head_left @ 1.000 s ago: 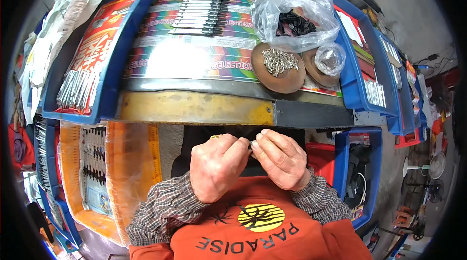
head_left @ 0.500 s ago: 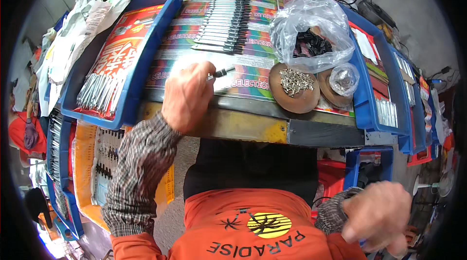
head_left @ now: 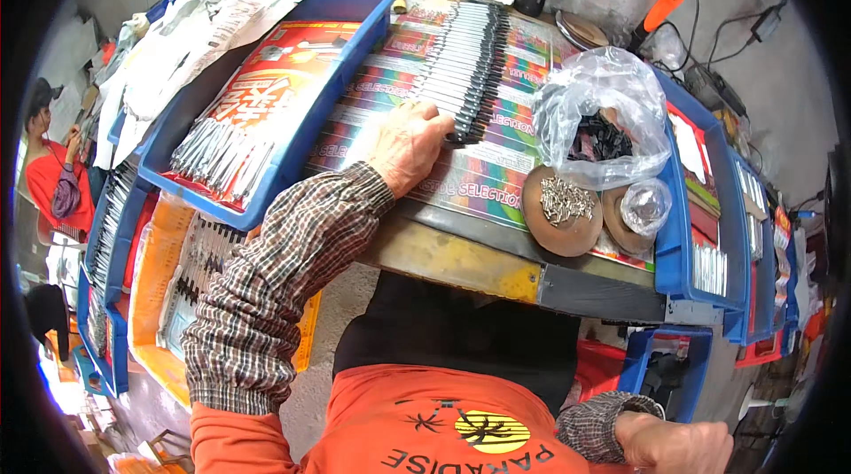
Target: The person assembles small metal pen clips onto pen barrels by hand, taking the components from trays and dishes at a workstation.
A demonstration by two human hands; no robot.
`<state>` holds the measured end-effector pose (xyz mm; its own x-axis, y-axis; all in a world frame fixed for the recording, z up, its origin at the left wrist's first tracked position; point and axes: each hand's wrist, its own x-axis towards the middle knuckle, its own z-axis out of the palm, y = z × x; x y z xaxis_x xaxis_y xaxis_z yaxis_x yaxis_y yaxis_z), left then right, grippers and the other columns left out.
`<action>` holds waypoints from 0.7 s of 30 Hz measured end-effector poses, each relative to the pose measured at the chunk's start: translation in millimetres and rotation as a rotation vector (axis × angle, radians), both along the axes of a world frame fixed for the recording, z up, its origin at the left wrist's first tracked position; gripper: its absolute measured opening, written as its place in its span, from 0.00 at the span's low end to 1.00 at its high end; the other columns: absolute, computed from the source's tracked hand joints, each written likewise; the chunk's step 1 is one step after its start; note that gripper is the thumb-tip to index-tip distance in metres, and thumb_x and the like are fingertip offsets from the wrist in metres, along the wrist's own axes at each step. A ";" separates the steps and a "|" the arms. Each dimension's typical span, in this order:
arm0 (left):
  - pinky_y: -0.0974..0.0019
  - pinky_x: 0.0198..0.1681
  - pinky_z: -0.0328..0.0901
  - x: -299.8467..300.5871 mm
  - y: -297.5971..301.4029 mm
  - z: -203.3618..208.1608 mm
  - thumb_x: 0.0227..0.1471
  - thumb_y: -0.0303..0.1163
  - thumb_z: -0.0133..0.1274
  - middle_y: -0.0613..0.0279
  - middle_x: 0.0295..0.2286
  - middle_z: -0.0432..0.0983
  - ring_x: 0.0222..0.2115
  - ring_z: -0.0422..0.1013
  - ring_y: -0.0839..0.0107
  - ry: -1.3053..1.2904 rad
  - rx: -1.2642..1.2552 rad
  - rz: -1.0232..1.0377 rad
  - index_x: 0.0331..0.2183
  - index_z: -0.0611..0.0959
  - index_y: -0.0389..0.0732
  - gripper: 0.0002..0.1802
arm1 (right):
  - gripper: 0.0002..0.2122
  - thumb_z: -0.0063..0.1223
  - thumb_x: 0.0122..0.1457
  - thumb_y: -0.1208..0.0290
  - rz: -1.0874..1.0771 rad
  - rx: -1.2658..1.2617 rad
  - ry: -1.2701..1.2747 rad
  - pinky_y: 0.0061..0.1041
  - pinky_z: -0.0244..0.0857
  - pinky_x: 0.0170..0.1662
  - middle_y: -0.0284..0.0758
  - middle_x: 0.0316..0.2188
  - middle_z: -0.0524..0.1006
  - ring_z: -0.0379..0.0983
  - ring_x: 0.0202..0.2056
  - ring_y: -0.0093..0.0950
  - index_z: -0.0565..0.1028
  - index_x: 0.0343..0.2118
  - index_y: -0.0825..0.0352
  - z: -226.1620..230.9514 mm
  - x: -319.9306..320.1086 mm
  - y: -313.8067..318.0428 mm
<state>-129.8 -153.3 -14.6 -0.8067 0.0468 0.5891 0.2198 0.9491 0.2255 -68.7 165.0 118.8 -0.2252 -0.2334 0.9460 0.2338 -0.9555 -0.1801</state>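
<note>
My left hand (head_left: 409,148) is closed at the near end of a row of slim, pen-like rods (head_left: 470,53), silver with black ends, laid side by side on the table. Its fingers press around the nearest rod, whose black end sticks out to the right; the rest is covered by the hand. My right hand (head_left: 675,446) is low at the right, beside my body and away from the table, its fingers curled closed. Whatever it may hold is hidden.
A blue tray (head_left: 377,27) with loose silver rods stands left of the row. On the right sit a brown dish (head_left: 536,226) of small metal pieces, a clear plastic bag (head_left: 651,142) of black parts and another blue tray (head_left: 678,235). A person (head_left: 58,168) sits far left.
My left hand has moved forward and right with the rod, up to the row's near end. My right hand has dropped lower and its fingers have curled in. The view has shifted.
</note>
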 end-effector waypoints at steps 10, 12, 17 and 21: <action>0.57 0.40 0.64 -13.1 1.0 -11.4 0.44 0.24 0.51 0.57 0.29 0.71 0.35 0.69 0.55 0.094 0.004 0.028 0.30 0.80 0.43 0.08 | 0.07 0.51 0.50 0.81 0.048 -0.040 0.106 0.26 0.69 0.27 0.32 0.16 0.74 0.72 0.19 0.23 0.76 0.18 0.66 9.7 -5.9 -5.8; 0.57 0.42 0.63 -13.5 2.7 -12.0 0.45 0.27 0.50 0.57 0.29 0.71 0.36 0.68 0.57 0.103 0.002 0.045 0.29 0.80 0.42 0.06 | 0.07 0.51 0.50 0.81 0.044 -0.031 0.123 0.26 0.70 0.27 0.32 0.16 0.74 0.73 0.19 0.23 0.76 0.18 0.66 11.0 -5.2 -8.8; 0.56 0.42 0.62 6.1 0.1 -7.1 0.43 0.25 0.51 0.57 0.29 0.71 0.36 0.68 0.56 0.136 -0.024 0.090 0.30 0.79 0.42 0.07 | 0.07 0.50 0.50 0.81 0.048 -0.019 0.145 0.28 0.70 0.28 0.32 0.16 0.74 0.73 0.19 0.24 0.76 0.17 0.66 10.8 -0.5 -16.2; 0.59 0.37 0.64 36.5 20.0 10.9 0.40 0.23 0.53 0.62 0.29 0.72 0.30 0.70 0.61 0.119 -0.045 0.000 0.29 0.78 0.43 0.08 | 0.07 0.49 0.49 0.81 -0.003 -0.011 0.175 0.29 0.71 0.29 0.32 0.16 0.74 0.73 0.19 0.24 0.76 0.17 0.65 9.7 0.2 -18.1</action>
